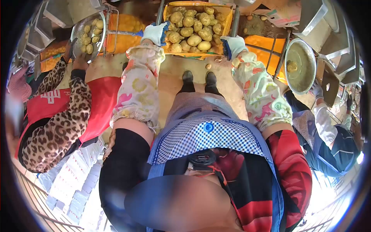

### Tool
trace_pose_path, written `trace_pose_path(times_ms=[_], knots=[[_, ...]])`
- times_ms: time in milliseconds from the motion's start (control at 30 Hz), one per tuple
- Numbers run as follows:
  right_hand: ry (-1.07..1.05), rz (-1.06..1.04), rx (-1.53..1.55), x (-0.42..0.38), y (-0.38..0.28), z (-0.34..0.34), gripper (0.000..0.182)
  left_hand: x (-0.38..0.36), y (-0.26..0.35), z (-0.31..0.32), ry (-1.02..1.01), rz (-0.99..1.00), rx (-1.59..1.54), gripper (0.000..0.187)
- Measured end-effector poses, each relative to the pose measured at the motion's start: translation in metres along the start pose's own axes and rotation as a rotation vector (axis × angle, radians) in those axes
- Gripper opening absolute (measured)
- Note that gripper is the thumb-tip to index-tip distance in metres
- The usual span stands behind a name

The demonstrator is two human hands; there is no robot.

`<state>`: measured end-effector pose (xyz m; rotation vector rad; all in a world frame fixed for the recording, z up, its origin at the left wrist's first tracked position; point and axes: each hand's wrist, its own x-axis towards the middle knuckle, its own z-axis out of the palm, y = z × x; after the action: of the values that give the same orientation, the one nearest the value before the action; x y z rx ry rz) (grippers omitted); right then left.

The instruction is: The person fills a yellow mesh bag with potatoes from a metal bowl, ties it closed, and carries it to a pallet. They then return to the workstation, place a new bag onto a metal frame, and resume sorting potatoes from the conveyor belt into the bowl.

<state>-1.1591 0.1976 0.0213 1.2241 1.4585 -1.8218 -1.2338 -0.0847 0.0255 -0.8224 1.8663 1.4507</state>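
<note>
A crate (188, 56) with an orange rim, filled with potatoes (193, 29), is in front of me at the top middle of the head view. My left hand (155, 34), in a white and blue glove, grips its left side. At its lower right corner my right hand (233, 47), gloved the same way, is closed on the edge; some of its fingers are hidden. Patterned sleeve covers run up both my forearms. A single small potato (208, 66) lies on the floor just below the crate.
To my left a co-worker in a leopard-print top reaches to a metal bowl (101, 46) with potatoes. On my right another person's gloved hand is by a metal basin (300, 79) holding one potato. Metal bars and orange mesh sacks (125, 29) flank the crate.
</note>
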Motion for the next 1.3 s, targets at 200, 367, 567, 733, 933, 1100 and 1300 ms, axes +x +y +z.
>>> trace_pose_path(times_ms=[200, 367, 567, 733, 933, 1100, 1300], knots=[[0.080, -0.104, -0.187, -0.011, 0.000, 0.006, 0.020, 0.004, -0.009, 0.000, 0.025, 0.101, -0.003, 0.026], [-0.434, -0.189, 0.537, 0.011, 0.037, -0.062, 0.036, 0.006, -0.002, 0.001, 0.106, 0.104, 0.077, 0.027], [0.106, -0.119, -0.286, 0.090, 0.241, -0.111, 0.035, -0.003, 0.006, -0.002, 0.103, 0.093, 0.090, 0.027], [0.164, 0.089, -0.659, 0.080, 0.285, -0.097, 0.039, -0.013, 0.008, -0.006, 0.057, 0.149, 0.211, 0.023], [0.159, 0.116, -0.925, 0.149, 0.338, -0.071, 0.040, -0.014, 0.011, -0.007, 0.124, 0.274, 0.391, 0.021], [0.121, 0.124, -1.003, 0.200, 0.367, -0.047, 0.040, -0.012, 0.015, -0.024, 0.081, 0.221, 0.299, 0.024], [0.254, 0.194, -0.903, 0.295, 0.432, -0.026, 0.054, -0.017, -0.009, -0.013, 0.235, 0.499, 0.452, 0.019]])
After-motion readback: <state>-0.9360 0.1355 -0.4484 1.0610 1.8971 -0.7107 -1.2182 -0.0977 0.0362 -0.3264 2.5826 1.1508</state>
